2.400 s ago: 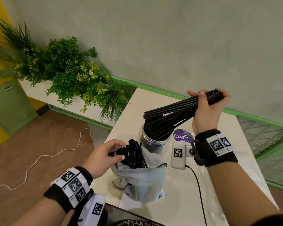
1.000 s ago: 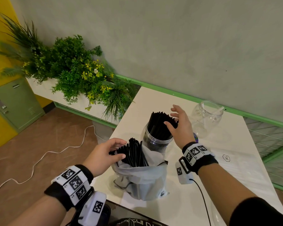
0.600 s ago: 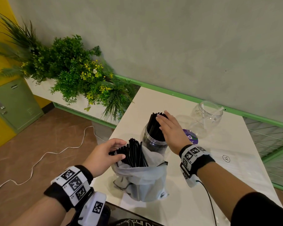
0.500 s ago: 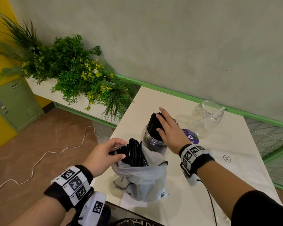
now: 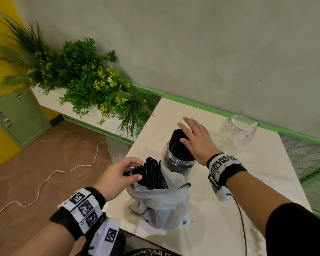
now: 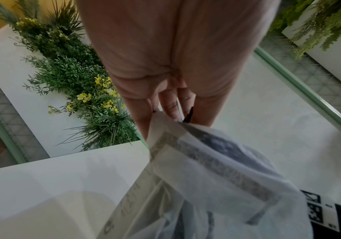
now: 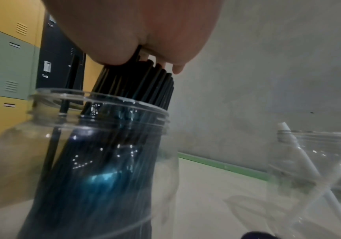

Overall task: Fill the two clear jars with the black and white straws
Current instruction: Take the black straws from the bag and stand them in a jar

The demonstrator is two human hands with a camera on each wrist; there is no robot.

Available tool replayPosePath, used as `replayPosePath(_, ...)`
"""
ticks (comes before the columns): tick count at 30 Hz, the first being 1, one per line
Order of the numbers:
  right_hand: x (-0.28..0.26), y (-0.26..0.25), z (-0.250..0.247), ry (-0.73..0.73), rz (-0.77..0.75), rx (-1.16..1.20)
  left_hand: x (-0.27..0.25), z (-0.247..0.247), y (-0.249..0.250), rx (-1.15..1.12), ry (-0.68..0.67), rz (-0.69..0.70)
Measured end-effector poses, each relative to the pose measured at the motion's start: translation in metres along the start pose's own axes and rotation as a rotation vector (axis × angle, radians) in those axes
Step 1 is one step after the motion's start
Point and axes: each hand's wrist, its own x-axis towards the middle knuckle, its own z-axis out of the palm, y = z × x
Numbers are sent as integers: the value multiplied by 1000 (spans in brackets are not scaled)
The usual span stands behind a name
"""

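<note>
A clear jar in the middle of the white table holds a dense bundle of black straws that stick out of its mouth. My right hand lies flat on their tops, fingers straight. In front stands a thin white bag with more black straws. My left hand pinches the bag's rim at its left side. A second clear jar at the back right holds one white straw.
A planter of green plants with yellow flowers runs along the table's left side. A white cable trails over the brown floor. A black cable hangs from my right wrist across the table. Green lockers stand at left.
My right hand lowered the bundle of black straws into the jar, let go, and now rests flat on the straw tops. My left hand has kept its hold on the bag.
</note>
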Motion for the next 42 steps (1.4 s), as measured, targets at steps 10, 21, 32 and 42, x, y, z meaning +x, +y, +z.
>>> replayPosePath(10, 23, -5, 8, -75, 23, 178, 4, 2, 4, -2, 9, -2)
replayPosePath(21, 14, -4, 13, -34, -58, 51, 1, 0, 6, 17, 3, -11)
replayPosePath(32, 31, -12, 5, 128, -6, -5, -3, 2, 11, 17, 25, 15)
replayPosePath(42, 37, -14, 3, 86, 119, 192, -4, 3, 11, 22, 15, -29)
